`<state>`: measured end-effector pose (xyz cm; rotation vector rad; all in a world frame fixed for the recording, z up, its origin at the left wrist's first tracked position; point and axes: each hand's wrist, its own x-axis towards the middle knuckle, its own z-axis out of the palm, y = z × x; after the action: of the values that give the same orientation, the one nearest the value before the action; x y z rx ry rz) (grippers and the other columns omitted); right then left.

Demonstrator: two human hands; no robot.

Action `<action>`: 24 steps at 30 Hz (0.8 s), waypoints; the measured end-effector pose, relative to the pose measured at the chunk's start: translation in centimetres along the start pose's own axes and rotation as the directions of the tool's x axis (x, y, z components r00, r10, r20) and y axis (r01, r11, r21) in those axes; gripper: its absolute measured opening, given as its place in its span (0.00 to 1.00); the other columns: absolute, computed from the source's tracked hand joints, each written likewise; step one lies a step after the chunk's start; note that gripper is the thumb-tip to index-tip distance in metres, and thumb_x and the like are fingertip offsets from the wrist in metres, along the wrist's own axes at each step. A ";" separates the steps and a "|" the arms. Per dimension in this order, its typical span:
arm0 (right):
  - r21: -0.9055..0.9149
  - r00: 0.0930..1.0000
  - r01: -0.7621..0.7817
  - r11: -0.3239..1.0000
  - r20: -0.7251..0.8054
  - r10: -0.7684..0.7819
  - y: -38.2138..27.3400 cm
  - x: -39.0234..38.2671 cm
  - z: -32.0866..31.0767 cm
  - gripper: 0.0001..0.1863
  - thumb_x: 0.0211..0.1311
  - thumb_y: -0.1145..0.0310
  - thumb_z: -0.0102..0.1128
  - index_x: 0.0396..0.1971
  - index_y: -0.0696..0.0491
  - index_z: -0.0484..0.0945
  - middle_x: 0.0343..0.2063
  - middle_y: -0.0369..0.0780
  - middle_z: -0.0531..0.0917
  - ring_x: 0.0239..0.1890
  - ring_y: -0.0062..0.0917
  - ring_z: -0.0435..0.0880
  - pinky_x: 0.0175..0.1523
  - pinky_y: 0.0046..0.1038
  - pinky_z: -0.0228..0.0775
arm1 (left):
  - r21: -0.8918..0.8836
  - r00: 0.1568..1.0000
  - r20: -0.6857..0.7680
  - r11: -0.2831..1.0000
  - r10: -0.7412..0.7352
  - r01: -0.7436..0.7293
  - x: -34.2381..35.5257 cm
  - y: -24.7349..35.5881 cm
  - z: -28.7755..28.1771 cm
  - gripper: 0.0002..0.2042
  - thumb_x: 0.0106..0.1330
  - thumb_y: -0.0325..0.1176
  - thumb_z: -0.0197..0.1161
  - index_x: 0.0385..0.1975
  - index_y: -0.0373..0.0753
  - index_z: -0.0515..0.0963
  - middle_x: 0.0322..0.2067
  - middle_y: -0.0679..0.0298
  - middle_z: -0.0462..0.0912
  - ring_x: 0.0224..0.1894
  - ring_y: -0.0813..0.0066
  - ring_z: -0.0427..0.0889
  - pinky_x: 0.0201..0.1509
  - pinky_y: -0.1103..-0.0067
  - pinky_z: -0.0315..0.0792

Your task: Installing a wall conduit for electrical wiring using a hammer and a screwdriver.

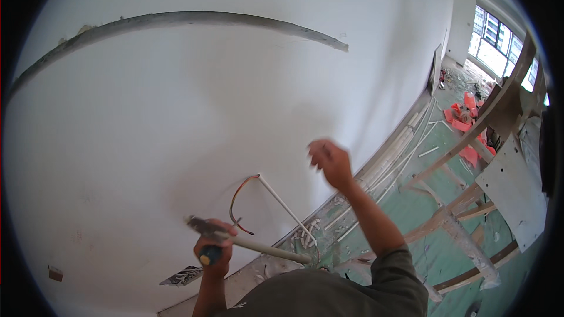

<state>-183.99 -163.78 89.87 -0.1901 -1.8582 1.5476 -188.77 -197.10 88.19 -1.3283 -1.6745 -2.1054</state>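
My left hand (214,246), low and close to the white wall, is closed around a hammer (267,249) whose pale handle slants down to the right. A second tool with a dark green and yellow handle (210,255) is in the same grip; its kind cannot be made out. My right hand (332,164) is raised, empty, its fingers loosely bent and slightly blurred. Between the hands, coloured wires (233,199) hang in a loop from the upper end of a thin white pipe (288,208). That pipe leans down to debris at the wall's foot.
A long grey channel (194,17) curves across the wall above. White pipes (405,138) lie along the wall base on the right. Wooden trestle legs (470,246) and a pale board (517,194) stand at the right, with red sheeting (464,117) beyond on the green floor.
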 end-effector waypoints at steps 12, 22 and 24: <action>-0.713 0.835 0.079 0.697 -0.335 -0.437 -0.3 22.8 -9.4 0.11 0.64 0.62 0.56 0.39 0.50 0.84 0.30 0.41 0.85 0.31 0.34 0.84 0.40 0.33 0.75 | 0.328 0.978 -0.210 0.942 -0.003 0.074 -3.1 4.3 -11.3 0.07 0.60 0.24 0.62 0.32 0.44 0.71 0.46 0.55 0.71 0.39 0.67 0.76 0.44 0.70 0.72; -0.919 0.796 0.265 0.291 0.039 -0.604 -0.6 27.6 -9.4 0.14 0.67 0.61 0.53 0.26 0.53 0.77 0.26 0.38 0.82 0.26 0.35 0.82 0.32 0.34 0.74 | 0.345 0.846 -0.533 0.911 -0.010 0.228 -4.1 6.2 -6.6 0.10 0.59 0.17 0.58 0.30 0.44 0.69 0.45 0.62 0.71 0.42 0.69 0.73 0.49 0.73 0.69; -0.939 0.831 0.251 0.234 0.086 -0.549 -1.0 27.9 -9.3 0.13 0.65 0.61 0.57 0.24 0.53 0.75 0.21 0.37 0.80 0.22 0.34 0.79 0.28 0.33 0.72 | 0.332 0.844 -0.536 0.919 -0.004 0.215 -3.9 6.1 -5.6 0.10 0.59 0.17 0.57 0.31 0.44 0.69 0.45 0.62 0.71 0.42 0.70 0.73 0.49 0.73 0.69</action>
<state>-198.91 -141.91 102.72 -0.3599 -2.1090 -0.0997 -185.84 -205.57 89.92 -0.4816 -1.7991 -1.8267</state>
